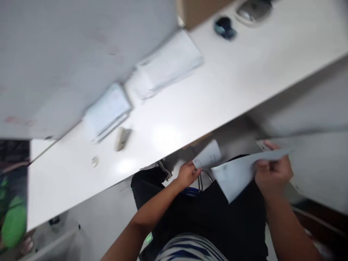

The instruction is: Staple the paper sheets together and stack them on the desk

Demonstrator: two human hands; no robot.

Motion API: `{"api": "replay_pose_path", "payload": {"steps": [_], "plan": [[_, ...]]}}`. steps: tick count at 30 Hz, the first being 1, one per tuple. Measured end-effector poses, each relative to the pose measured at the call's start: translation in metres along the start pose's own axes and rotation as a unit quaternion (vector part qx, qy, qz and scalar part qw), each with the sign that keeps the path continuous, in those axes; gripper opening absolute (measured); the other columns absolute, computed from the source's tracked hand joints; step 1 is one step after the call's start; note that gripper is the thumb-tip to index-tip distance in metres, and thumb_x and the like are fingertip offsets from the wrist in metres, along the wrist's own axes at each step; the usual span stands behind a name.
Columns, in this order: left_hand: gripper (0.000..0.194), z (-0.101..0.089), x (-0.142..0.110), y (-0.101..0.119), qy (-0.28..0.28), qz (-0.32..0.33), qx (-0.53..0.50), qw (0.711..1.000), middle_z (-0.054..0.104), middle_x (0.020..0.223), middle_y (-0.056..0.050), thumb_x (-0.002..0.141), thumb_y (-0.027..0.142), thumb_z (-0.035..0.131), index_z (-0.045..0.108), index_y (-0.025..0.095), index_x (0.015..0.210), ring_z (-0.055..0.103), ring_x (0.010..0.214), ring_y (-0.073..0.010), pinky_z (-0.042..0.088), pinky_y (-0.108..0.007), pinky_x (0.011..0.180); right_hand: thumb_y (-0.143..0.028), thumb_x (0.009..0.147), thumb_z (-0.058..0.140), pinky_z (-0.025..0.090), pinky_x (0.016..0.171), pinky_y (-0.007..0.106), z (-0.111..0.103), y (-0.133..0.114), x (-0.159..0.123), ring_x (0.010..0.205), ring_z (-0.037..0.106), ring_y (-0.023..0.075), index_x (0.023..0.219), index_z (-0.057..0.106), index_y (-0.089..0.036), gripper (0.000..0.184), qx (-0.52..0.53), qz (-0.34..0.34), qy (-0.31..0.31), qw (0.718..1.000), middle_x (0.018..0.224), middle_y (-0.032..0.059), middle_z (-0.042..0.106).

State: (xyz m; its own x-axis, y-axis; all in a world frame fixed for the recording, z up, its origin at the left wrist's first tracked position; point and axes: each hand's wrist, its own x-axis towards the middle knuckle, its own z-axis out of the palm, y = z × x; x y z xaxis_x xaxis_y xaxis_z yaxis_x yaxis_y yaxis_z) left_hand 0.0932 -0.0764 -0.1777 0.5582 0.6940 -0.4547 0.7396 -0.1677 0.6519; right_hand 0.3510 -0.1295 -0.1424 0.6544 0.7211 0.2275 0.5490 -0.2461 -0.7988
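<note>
My left hand [188,175] is closed on a small sheet of paper [209,155], which curls away from the fingers above my lap. Farther right, my right hand [274,172] pinches a larger sheet of paper [235,174] by its right side. That sheet hangs tilted over my right thigh, with a small patch of print near its left corner. The two sheets are apart. Motion blur hides what is written on both.
A white table [174,119] runs diagonally ahead, with a paper stack [171,61], a smaller pad of papers [108,108], a beige-grey object [123,139] and a small white piece [94,161]. A dark blue object [225,28] and a computer mouse [254,11] lie far right, beside a cardboard box [202,11].
</note>
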Motion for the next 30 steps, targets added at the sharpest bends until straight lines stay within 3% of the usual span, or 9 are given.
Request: {"api": "replay_pose_path", "payload": {"steps": [3, 8, 11, 14, 18, 22, 26, 28, 30], "plan": [[0.016, -0.053, -0.070, 0.037, 0.053, 0.125, 0.064, 0.989, 0.064, 0.095, -0.007, 0.087, 0.025, 0.050, 0.063, 0.021, 0.095, 0.062, 0.088, -0.0197, 0.050, -0.029, 0.073, -0.053, 0.074, 0.065, 0.053, 0.063, 0.035, -0.006, -0.041, -0.015, 0.076, 0.067, 0.0261, 0.129, 0.057, -0.023, 0.063, -0.002, -0.113, -0.117, 0.987, 0.108, 0.0120, 0.068], [0.014, -0.119, -0.166, 0.059, 0.138, 0.156, 0.019, 0.978, 0.061, 0.090, -0.004, 0.088, 0.028, 0.050, 0.062, 0.022, 0.091, 0.059, 0.080, -0.0157, 0.048, -0.024, 0.070, -0.051, 0.072, 0.067, 0.056, 0.065, 0.042, 0.012, -0.101, -0.023, 0.081, 0.068, 0.0315, 0.118, 0.064, -0.024, 0.054, 0.118, -0.121, -0.344, 0.924, 0.097, 0.0099, 0.071], [0.013, -0.151, -0.205, 0.061, 0.203, 0.166, -0.043, 0.964, 0.063, 0.094, -0.004, 0.084, 0.023, 0.055, 0.061, 0.019, 0.094, 0.058, 0.084, -0.0149, 0.047, -0.025, 0.076, -0.045, 0.072, 0.070, 0.055, 0.077, 0.043, 0.028, -0.147, -0.022, 0.094, 0.065, 0.0304, 0.112, 0.065, -0.025, 0.045, 0.237, -0.107, -0.392, 0.882, 0.105, 0.0076, 0.068], [0.015, -0.175, -0.227, 0.062, 0.269, 0.149, -0.115, 0.945, 0.064, 0.096, -0.002, 0.081, 0.023, 0.059, 0.062, 0.019, 0.096, 0.059, 0.087, -0.0156, 0.046, -0.027, 0.079, -0.039, 0.068, 0.075, 0.053, 0.084, 0.040, 0.046, -0.185, -0.026, 0.103, 0.061, 0.0270, 0.117, 0.060, -0.026, 0.053, 0.332, -0.035, -0.384, 0.861, 0.115, 0.0064, 0.064], [0.020, -0.192, -0.231, 0.058, 0.337, 0.164, -0.220, 0.901, 0.066, 0.095, -0.003, 0.077, 0.029, 0.066, 0.063, 0.017, 0.093, 0.061, 0.088, -0.0177, 0.047, -0.029, 0.079, -0.040, 0.062, 0.080, 0.055, 0.080, 0.040, 0.074, -0.213, -0.035, 0.097, 0.064, 0.0255, 0.114, 0.060, -0.021, 0.059, 0.391, 0.100, -0.391, 0.827, 0.112, 0.0081, 0.066], [0.031, -0.198, -0.212, 0.040, 0.374, 0.160, -0.382, 0.830, 0.065, 0.107, -0.007, 0.071, 0.033, 0.074, 0.062, 0.016, 0.095, 0.063, 0.092, -0.0208, 0.051, -0.034, 0.080, -0.041, 0.058, 0.082, 0.056, 0.077, 0.040, 0.096, -0.228, -0.034, 0.086, 0.066, 0.0244, 0.102, 0.064, -0.017, 0.053, 0.448, 0.127, -0.398, 0.790, 0.094, 0.0069, 0.071], [0.036, -0.208, -0.183, 0.007, 0.360, 0.074, -0.510, 0.778, 0.069, 0.094, -0.008, 0.061, 0.026, 0.081, 0.062, 0.014, 0.090, 0.066, 0.079, -0.0212, 0.053, -0.038, 0.075, -0.044, 0.064, 0.074, 0.054, 0.074, 0.036, 0.121, -0.244, -0.014, 0.084, 0.065, 0.0214, 0.098, 0.062, -0.017, 0.045, 0.425, 0.059, -0.312, 0.848, 0.092, 0.0068, 0.070], [0.037, -0.216, -0.165, -0.010, 0.364, -0.016, -0.539, 0.759, 0.070, 0.082, -0.009, 0.055, 0.018, 0.084, 0.062, 0.013, 0.084, 0.067, 0.075, -0.0241, 0.053, -0.040, 0.072, -0.045, 0.072, 0.064, 0.052, 0.071, 0.033, 0.137, -0.252, 0.000, 0.081, 0.064, 0.0197, 0.095, 0.061, -0.017, 0.037, 0.309, 0.001, -0.294, 0.904, 0.090, 0.0065, 0.069], [0.038, -0.226, -0.146, -0.023, 0.368, -0.073, -0.550, 0.746, 0.070, 0.077, -0.011, 0.051, 0.012, 0.085, 0.063, 0.011, 0.083, 0.067, 0.074, -0.0281, 0.052, -0.044, 0.072, -0.040, 0.071, 0.063, 0.050, 0.069, 0.033, 0.152, -0.257, 0.014, 0.078, 0.063, 0.0204, 0.086, 0.060, -0.016, 0.028, 0.242, -0.018, -0.295, 0.924, 0.086, 0.0071, 0.068]]}}
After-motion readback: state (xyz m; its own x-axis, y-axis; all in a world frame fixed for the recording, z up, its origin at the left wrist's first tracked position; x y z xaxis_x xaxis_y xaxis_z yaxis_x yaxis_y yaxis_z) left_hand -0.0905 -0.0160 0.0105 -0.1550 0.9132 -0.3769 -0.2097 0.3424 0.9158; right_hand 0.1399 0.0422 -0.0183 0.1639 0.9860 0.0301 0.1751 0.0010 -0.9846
